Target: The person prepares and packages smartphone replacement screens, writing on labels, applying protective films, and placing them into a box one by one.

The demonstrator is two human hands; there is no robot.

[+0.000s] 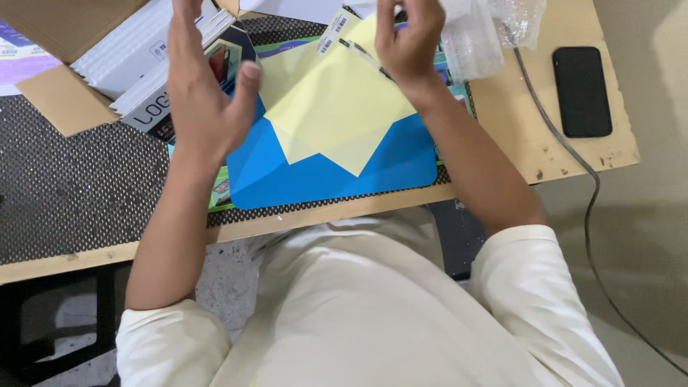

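Nearest to me, my cream-sleeved arms reach out over the near edge of the wooden counter (516,136), which is partly covered by a dark perforated mat (72,193). Just beyond that edge lies a blue mat (387,168) with rounded corners, and on it rest pale yellow sheets (330,107), overlapping, their lower corner pointing toward me.

My left hand (204,86) is raised above the left side of the blue mat, fingers spread and curved, thumb apart, empty and touching nothing. Behind it, farther left, sits an open cardboard box (64,100) with white boxes (136,50) stacked in it and a dark printed box leaning beside them.

My right hand (408,39) is held up at the far edge of the yellow sheets, fingertips pinched together on a thin dark strip (365,56) that slants down toward the sheets. A small white label tag (333,30) lies just left of it. Right of that hand is crumpled clear plastic wrap (487,32).

Far right, a black phone (582,91) lies flat on the bare wood, with a grey cable (566,150) running past it and off the counter.
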